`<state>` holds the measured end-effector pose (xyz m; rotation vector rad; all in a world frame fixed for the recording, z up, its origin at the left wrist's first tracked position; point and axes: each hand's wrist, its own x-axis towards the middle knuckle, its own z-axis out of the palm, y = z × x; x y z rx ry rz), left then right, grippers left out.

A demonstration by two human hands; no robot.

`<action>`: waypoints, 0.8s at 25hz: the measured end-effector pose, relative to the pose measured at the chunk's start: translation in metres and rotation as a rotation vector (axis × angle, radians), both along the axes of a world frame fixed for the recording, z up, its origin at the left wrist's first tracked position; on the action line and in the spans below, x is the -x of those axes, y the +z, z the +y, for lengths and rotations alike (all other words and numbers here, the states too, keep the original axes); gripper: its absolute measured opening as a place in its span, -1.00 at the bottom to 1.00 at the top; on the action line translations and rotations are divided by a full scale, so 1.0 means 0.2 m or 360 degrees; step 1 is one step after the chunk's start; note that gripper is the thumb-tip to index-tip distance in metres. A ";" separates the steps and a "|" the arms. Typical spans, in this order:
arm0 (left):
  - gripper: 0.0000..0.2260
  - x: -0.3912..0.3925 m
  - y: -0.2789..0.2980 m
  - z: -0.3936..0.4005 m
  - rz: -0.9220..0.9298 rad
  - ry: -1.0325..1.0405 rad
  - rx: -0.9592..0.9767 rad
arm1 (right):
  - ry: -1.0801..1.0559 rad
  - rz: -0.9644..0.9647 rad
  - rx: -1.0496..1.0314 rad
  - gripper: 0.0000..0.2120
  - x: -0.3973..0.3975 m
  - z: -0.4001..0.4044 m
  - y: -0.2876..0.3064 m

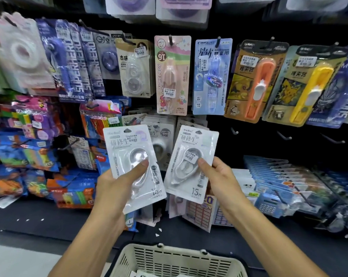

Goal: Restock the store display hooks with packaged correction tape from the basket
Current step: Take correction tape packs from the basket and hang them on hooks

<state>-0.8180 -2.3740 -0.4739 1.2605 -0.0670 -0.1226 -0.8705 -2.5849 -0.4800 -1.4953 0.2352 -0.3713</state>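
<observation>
Two white blister packs of correction tape are held up side by side before the display wall. The left pack (132, 166) is gripped by the left hand (117, 184), thumb pressed over the clear bubble, fingers hidden behind the card. Its long axis runs from about 11 o'clock at the hang-hole down to 5 o'clock, so the top is leaned slightly leftward. The right pack (191, 164) is pinched by the right hand (219, 176), thumb laid beside the price sticker; its hang-hole end is pointed to about 1 o'clock, its "15m" end to 7 o'clock. The two packs are kept just apart, printed faces turned toward the camera.

At 6 o'clock, the cream plastic basket (175, 258) is seen below the forearms, with pale packs glimpsed inside. Behind, a black pegboard wall is hung with carded stationery: a pink My Melody card (172, 74) at 12 o'clock and a blue card (211, 76) beside it. Three bare hooks (284, 135) are noted at 3 o'clock, and a dark shelf (29, 214) is spread below.
</observation>
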 end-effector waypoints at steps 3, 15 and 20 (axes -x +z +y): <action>-0.62 0.02 0.00 -0.02 -0.0043 0.0010 -0.0082 | -0.0059 0.0055 0.0090 -0.87 -0.05 -0.04 0.06; -0.61 0.03 0.01 -0.10 -0.0225 -0.0006 -0.0192 | -0.0038 0.0308 0.0147 -0.46 -0.05 -0.02 0.04; -0.65 0.03 0.03 -0.19 -0.0311 -0.0371 -0.0176 | 0.0611 0.0194 -0.0003 -0.64 0.04 0.13 0.04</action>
